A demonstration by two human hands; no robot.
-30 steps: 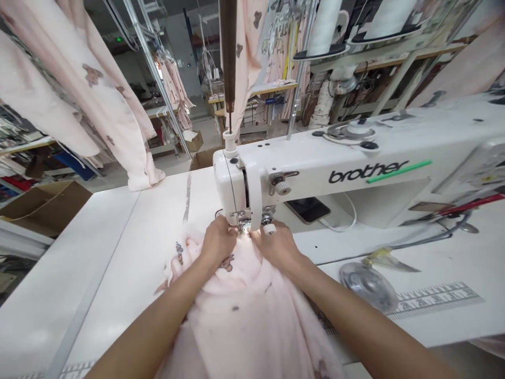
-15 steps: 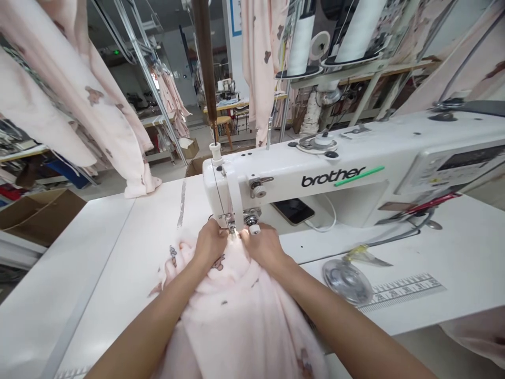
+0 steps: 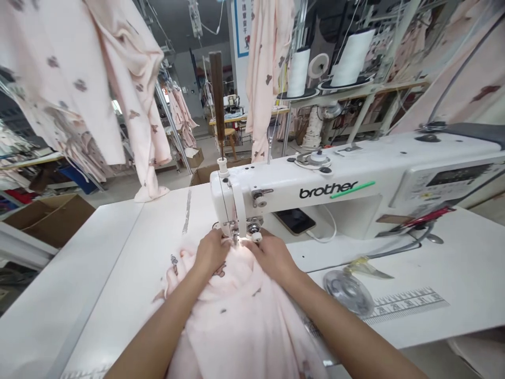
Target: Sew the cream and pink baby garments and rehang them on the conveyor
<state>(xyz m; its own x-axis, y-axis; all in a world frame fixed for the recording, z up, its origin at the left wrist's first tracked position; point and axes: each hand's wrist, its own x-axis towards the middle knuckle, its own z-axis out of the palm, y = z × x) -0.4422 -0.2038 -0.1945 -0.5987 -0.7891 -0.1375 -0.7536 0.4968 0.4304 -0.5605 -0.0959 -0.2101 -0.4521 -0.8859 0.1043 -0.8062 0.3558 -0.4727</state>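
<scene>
A pale pink fleecy garment with small brown bear prints lies bunched on the table and drapes towards me. Its far edge sits under the lit needle area of the white sewing machine. Left of the presser foot, my left hand pinches the cloth with curled fingers. On the other side my right hand grips the cloth, its thumb pointing at the needle and its other fingers partly hidden behind the machine head.
A phone with a white cable lies under the machine arm. Right of the garment are a clear round dish, a yellow-handled pointed tool and a printed ruler strip. Pink garments hang at the left; thread cones stand behind.
The camera view has tilted up and shifted slightly, so the machine appears lower and more hanging cloth shows. Both hands stay on the garment beside the needle.
</scene>
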